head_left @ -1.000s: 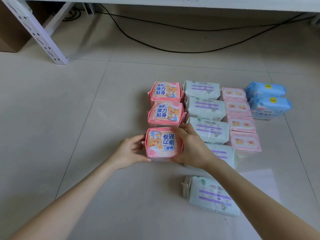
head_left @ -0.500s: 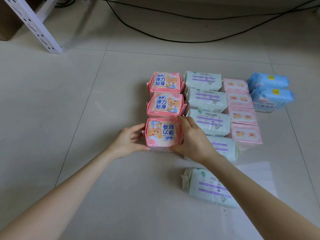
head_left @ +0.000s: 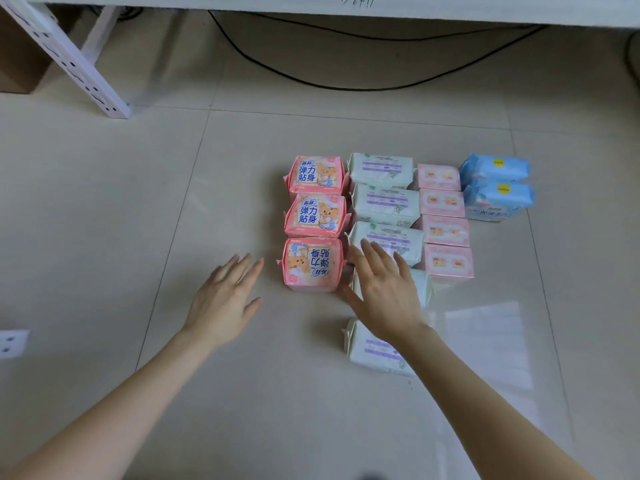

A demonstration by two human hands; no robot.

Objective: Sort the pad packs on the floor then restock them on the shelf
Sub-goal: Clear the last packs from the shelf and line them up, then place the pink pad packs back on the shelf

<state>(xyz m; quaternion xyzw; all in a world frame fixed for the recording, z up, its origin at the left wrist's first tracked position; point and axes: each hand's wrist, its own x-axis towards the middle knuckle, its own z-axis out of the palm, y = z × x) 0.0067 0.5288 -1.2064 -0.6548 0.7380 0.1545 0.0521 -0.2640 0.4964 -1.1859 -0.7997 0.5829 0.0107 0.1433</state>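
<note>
Pad packs lie in columns on the tiled floor. Three pink bear packs form the left column; the nearest pink pack [head_left: 312,264] lies upside down to me. Beside them runs a column of several mint packs [head_left: 387,206], then several pale pink packs [head_left: 446,230], then two blue packs [head_left: 497,197] at the far right. One loose mint pack [head_left: 370,351] lies nearer me, partly under my right wrist. My left hand [head_left: 225,299] hovers open, left of the nearest pink pack. My right hand [head_left: 384,289] is open with spread fingers over a mint pack, just right of it.
A white shelf upright [head_left: 69,60] slants down at the upper left, with the shelf's bottom board [head_left: 346,5] along the top edge. A black cable [head_left: 346,84] loops on the floor behind the packs. A cardboard box [head_left: 20,64] stands far left. A white power strip [head_left: 10,342] lies at the left edge.
Both hands have let go of the nearest pink pack and drawn apart from it with fingers spread. The pack stays in its column. The camera has tilted up a little.
</note>
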